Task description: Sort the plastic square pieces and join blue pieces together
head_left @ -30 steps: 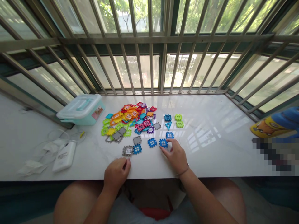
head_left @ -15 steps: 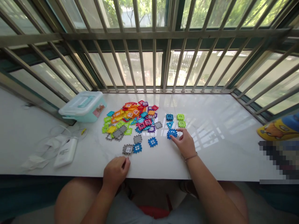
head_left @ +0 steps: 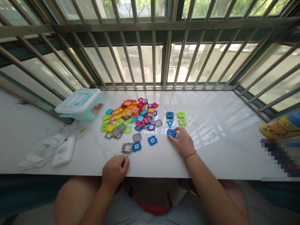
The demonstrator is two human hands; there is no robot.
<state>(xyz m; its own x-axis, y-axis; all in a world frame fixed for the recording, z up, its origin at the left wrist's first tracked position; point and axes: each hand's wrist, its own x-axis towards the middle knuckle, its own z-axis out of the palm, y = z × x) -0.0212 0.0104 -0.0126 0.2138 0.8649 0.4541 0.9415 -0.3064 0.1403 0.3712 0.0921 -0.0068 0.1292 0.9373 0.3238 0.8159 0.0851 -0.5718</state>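
The person's right hand pinches a blue windowed piece on the white table, just nearside of a blue triangle, while the left hand rests curled closed near a grey piece

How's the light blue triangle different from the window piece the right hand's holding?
The triangle has three sides; the window piece is squarish. The triangle is lighter blue than the window piece. No hand touches the triangle, but the right hand holds the window piece. Both have toothed edges.
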